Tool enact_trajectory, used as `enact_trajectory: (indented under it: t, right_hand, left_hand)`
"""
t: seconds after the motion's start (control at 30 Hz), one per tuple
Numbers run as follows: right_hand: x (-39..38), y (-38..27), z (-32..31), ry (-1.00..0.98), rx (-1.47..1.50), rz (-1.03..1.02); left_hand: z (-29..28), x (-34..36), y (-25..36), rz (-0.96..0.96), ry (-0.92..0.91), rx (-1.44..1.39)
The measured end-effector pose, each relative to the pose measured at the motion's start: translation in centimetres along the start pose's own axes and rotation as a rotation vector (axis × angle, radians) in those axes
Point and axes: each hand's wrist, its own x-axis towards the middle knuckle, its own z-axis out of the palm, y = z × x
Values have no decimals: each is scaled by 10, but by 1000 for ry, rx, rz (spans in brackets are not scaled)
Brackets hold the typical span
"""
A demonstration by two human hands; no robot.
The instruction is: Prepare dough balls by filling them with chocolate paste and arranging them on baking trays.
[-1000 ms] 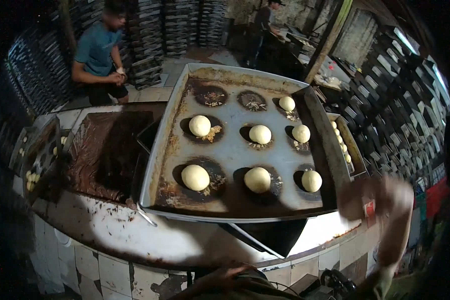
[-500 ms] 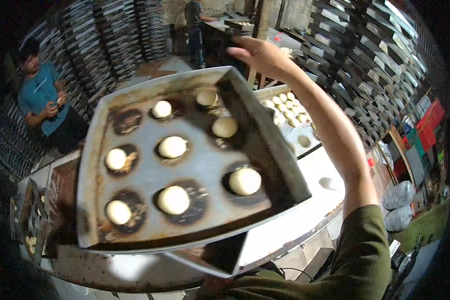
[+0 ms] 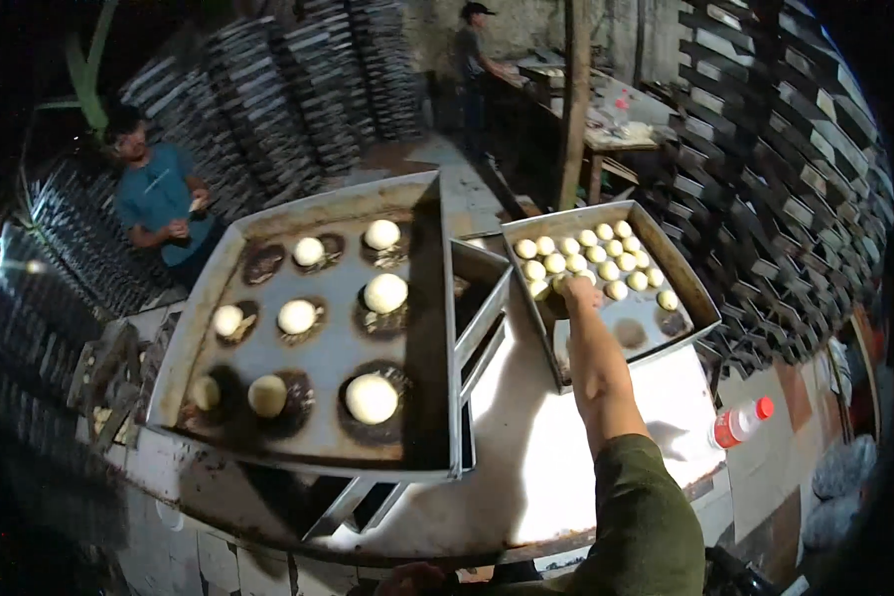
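My right hand (image 3: 580, 292) reaches down into the right-hand metal tray (image 3: 700, 298), its fingers closed at the near edge of a cluster of small pale dough balls (image 3: 609, 270). A ball shows at its fingertips, mostly hidden by the hand. To the left, a larger-looking baking tray (image 3: 353, 343) holds several dough balls (image 3: 372, 398) spaced apart on dark round marks; one mark at its far left corner is bare. At the bottom edge a dim shape (image 3: 412, 578) may be my left hand; its fingers cannot be made out.
Under the left tray, more metal trays (image 3: 482, 318) are stacked on the white table (image 3: 507, 437). A red-capped plastic bottle (image 3: 742, 423) is at the table's right edge. One person (image 3: 164, 199) stands at the far left, another (image 3: 474, 70) at a back table. Tall tray stacks (image 3: 765, 149) line the walls.
My right hand has come down from above the left tray's far right corner into the right tray. The view has shifted, showing more of the right tray and the bottle.
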Motion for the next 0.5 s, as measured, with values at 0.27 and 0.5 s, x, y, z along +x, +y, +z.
enact_trajectory:
  t: [0.27, 0.5]
  right_hand:
    - [-223, 33, -62, -232, 1179, -368]
    - [-608, 185, -97, -77, 624, -1428]
  left_hand:
    - [-21, -124, -62, 127, 291, -385]
    - [-50, -187, -11, 613, -187, -748]
